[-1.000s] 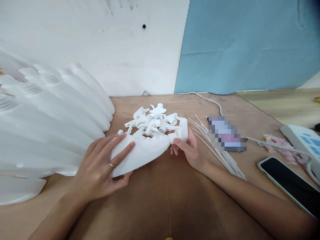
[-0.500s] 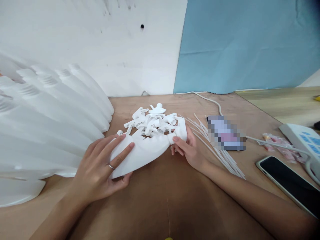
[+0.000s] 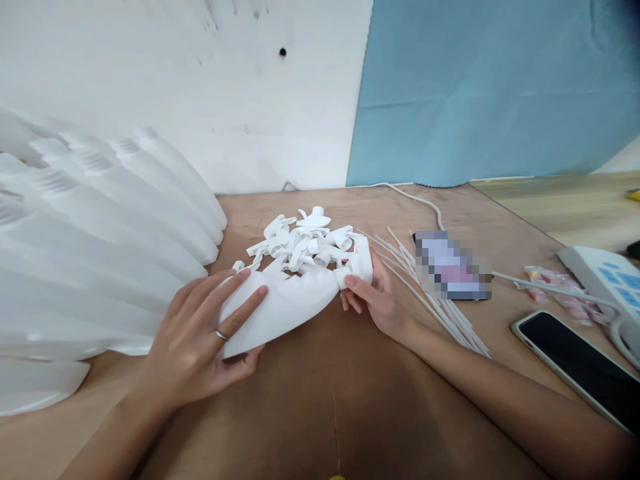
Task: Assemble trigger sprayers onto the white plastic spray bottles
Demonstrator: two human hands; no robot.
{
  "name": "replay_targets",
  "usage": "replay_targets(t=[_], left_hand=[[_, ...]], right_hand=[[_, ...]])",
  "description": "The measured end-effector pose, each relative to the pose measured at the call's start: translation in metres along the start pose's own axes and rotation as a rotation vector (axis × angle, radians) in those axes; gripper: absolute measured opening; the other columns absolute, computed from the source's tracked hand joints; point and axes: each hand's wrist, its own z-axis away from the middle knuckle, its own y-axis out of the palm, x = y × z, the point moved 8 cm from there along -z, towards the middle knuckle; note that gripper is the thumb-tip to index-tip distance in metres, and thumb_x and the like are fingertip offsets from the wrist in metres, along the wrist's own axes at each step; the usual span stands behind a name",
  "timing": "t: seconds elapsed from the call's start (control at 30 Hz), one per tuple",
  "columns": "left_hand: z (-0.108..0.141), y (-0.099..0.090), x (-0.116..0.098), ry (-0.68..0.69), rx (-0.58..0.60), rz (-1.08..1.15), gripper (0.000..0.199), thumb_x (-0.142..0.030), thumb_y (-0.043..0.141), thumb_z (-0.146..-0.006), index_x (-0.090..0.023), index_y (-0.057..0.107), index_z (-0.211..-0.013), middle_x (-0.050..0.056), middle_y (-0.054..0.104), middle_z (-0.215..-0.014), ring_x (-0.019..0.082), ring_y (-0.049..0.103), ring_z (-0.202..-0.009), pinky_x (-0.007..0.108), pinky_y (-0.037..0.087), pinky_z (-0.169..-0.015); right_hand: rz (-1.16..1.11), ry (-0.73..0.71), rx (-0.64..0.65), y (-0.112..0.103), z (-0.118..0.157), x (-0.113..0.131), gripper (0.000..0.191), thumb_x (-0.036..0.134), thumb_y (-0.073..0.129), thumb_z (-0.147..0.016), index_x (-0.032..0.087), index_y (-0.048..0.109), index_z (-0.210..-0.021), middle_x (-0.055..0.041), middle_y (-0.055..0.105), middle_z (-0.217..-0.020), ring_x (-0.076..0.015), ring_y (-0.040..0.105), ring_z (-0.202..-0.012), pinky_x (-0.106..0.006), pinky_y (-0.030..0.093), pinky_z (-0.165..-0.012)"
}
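A white plastic spray bottle (image 3: 287, 303) lies tilted between my hands, its base to the left and its neck to the right. My left hand (image 3: 207, 340), with a ring on one finger, is wrapped round the base end. On the neck sits a white trigger spray head (image 3: 362, 259). My right hand (image 3: 377, 297) grips that spray head at its collar, thumb on the near side; some of its fingers are hidden behind it. Just beyond the bottle lies a pile of loose white trigger spray heads (image 3: 305, 243).
Several white bottles (image 3: 125, 233) stand close together at the left. Thin white tubes (image 3: 450, 320) lie right of my right hand, beside a pixelated phone (image 3: 450, 267). Farther right are a dark phone (image 3: 575, 367), small wrapped packets (image 3: 563, 293) and a white device with blue keys (image 3: 613, 277).
Almost nothing differs. Both hands keep the same hold on the bottle and spray head, and the whole view has shifted very slightly.
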Motion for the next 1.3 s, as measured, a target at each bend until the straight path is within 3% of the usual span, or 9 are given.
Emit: replay_targets(t=[0.1,0.23,0.43,0.63,0.8,0.9,1.13,1.3], left_hand=[[0.0,0.0,0.0,0.001,0.0,-0.004,0.076,-0.029,0.074,-0.077,-0.025,0.043,-0.147,0.019,0.051,-0.145,0.04,0.052,-0.129,0.058,0.046,-0.1],[0.001,0.0,0.001,-0.006,-0.009,-0.008,0.079,-0.028,0.075,-0.076,-0.026,0.042,-0.148,0.018,0.05,-0.146,0.04,0.052,-0.129,0.057,0.046,-0.101],[0.001,0.001,0.0,-0.006,0.002,0.02,0.082,-0.027,0.075,-0.076,-0.028,0.04,-0.15,0.018,0.049,-0.146,0.041,0.051,-0.13,0.057,0.045,-0.102],[0.0,0.001,0.001,-0.005,0.0,0.006,0.081,-0.028,0.075,-0.076,-0.027,0.04,-0.15,0.018,0.049,-0.147,0.041,0.051,-0.129,0.057,0.045,-0.102],[0.003,-0.003,0.003,-0.002,-0.014,-0.013,0.081,-0.028,0.076,-0.075,-0.028,0.041,-0.149,0.018,0.05,-0.145,0.041,0.053,-0.128,0.058,0.045,-0.101],[0.006,-0.003,0.004,0.011,-0.021,-0.025,0.082,-0.028,0.077,-0.074,-0.029,0.042,-0.148,0.018,0.05,-0.145,0.041,0.053,-0.127,0.058,0.046,-0.1],[0.006,-0.001,0.002,0.029,-0.016,-0.002,0.084,-0.027,0.078,-0.074,-0.029,0.041,-0.149,0.019,0.051,-0.144,0.041,0.055,-0.125,0.057,0.047,-0.099],[0.007,-0.004,-0.002,0.066,-0.038,-0.06,0.084,-0.028,0.078,-0.074,-0.027,0.041,-0.149,0.02,0.051,-0.143,0.042,0.055,-0.125,0.058,0.047,-0.097]], right_hand=[[0.035,0.021,-0.026,-0.002,0.0,-0.001,0.041,0.041,0.068,-0.09,0.023,0.048,-0.121,0.0073,0.051,-0.069,-0.0064,0.041,-0.043,-0.024,0.043,-0.043],[0.0,-0.032,0.016,0.001,0.001,0.003,0.048,0.038,0.073,-0.086,0.026,0.045,-0.124,0.0027,0.058,-0.084,-0.0087,0.05,-0.051,-0.028,0.049,-0.05],[0.034,0.003,-0.024,-0.003,0.002,0.001,0.039,0.043,0.067,-0.091,0.024,0.048,-0.12,0.0087,0.048,-0.065,-0.0066,0.038,-0.042,-0.024,0.041,-0.042],[-0.058,-0.036,0.044,0.003,0.001,0.005,0.044,0.035,0.074,-0.085,0.025,0.047,-0.119,-0.0022,0.062,-0.099,-0.0116,0.06,-0.06,-0.029,0.051,-0.053],[-0.046,0.084,0.041,-0.003,-0.002,-0.01,0.038,0.035,0.078,-0.082,0.017,0.058,-0.109,0.0031,0.058,-0.07,-0.0114,0.053,-0.053,-0.027,0.046,-0.05],[-0.027,0.148,0.065,-0.005,-0.003,-0.017,0.036,0.036,0.078,-0.082,0.015,0.063,-0.107,0.0026,0.058,-0.067,-0.0114,0.052,-0.052,-0.028,0.044,-0.05],[0.157,0.169,0.014,-0.006,0.005,-0.002,0.033,0.046,0.074,-0.084,0.017,0.059,-0.092,0.0034,0.056,-0.059,-0.0095,0.046,-0.047,-0.024,0.035,-0.045],[0.067,0.196,-0.009,-0.003,0.006,-0.003,0.035,0.046,0.076,-0.082,0.019,0.055,-0.077,0.005,0.049,-0.056,-0.0081,0.041,-0.047,-0.023,0.031,-0.044]])
